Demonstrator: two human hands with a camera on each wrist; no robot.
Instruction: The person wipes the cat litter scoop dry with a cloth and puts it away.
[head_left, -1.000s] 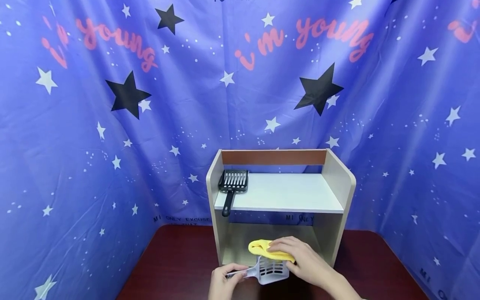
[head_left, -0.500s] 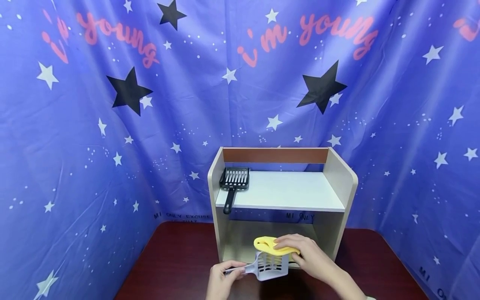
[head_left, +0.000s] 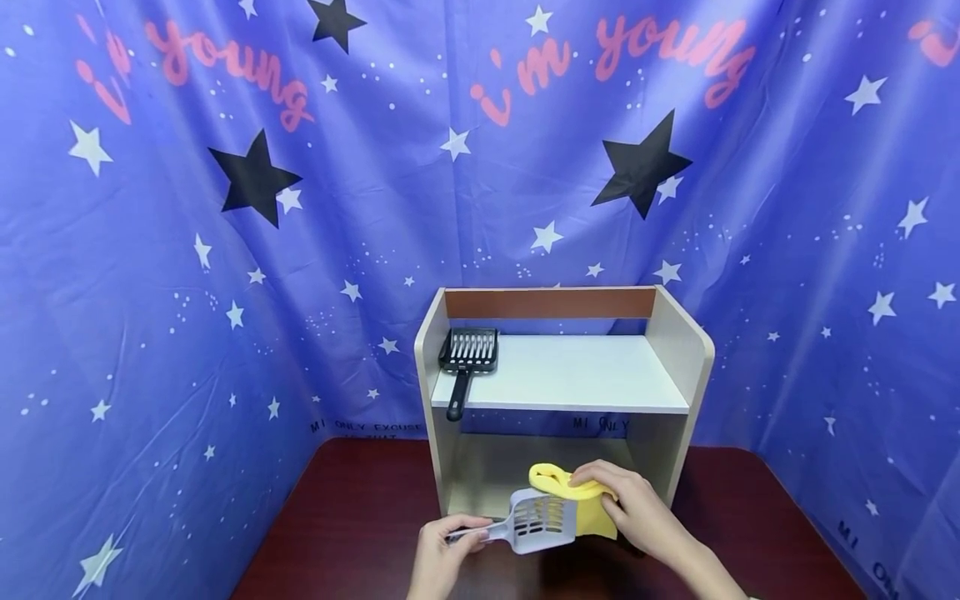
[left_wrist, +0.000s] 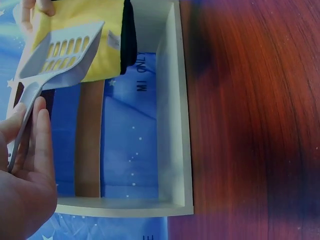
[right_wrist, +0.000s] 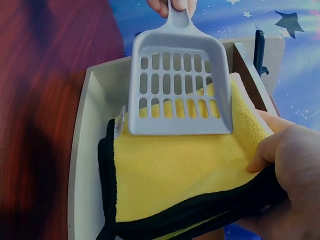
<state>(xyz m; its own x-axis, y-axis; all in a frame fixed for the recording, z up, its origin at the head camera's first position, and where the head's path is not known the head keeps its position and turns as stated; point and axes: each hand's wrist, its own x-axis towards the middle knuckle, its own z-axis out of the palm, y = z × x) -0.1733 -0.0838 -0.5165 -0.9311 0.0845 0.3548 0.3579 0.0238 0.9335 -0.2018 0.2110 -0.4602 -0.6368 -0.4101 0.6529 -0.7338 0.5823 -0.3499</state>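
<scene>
My left hand point(head_left: 442, 550) grips the handle of a light grey slotted litter scoop point(head_left: 534, 523), held out in front of the shelf with its head to the right. In the right wrist view the scoop head point(right_wrist: 181, 127) overlaps a folded yellow cloth point(right_wrist: 170, 170) with a dark edging and a small white tag. My right hand point(head_left: 628, 507) pinches the cloth's right side, thumb below and fingers on top. Through the slots of the scoop, yellow shows. The left wrist view has the cloth point(left_wrist: 107, 55) behind the scoop's head.
A two-level wooden shelf unit point(head_left: 697, 367) stands on the dark red table point(head_left: 345, 517). On its white upper board point(head_left: 577, 371) lies a black slotted scoop point(head_left: 469, 354) at the left end, handle over the front edge. A blue star-patterned curtain point(head_left: 390, 250) surrounds the table.
My right hand has drawn the cloth to the right along the scoop, and more of the scoop's head and of the hanging cloth shows. My left hand keeps its grip.
</scene>
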